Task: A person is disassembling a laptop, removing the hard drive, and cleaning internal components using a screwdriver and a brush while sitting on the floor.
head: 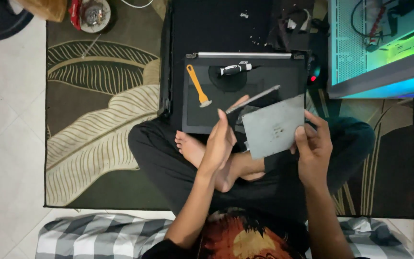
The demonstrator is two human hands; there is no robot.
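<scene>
Both hands are holding a grey panel (274,127) over the lap, just below the laptop (245,91). Right hand (314,148) is pinching its right edge; left hand (220,141) is apparently curling around its left edge, long axis tilting up rightward.

Me: I sit cross-legged on a rug (97,144), looking down at my lap.
Laptop (245,91): lies on the rug just ahead of my legs, underside up.
On the laptop: a pry tool (198,85) toward the left, a screwdriver (235,70) toward the far edge, right of the pry tool.
Flat plate (274,127): held between my hands, over the laptop's near right corner.
Left hand (221,144): at the plate's left edge.
Right hand (314,146): at the plate's right edge.
Computer case (384,43): far right, beyond the laptop.
Checked cloth (101,235): behind me, on the floor.
</scene>
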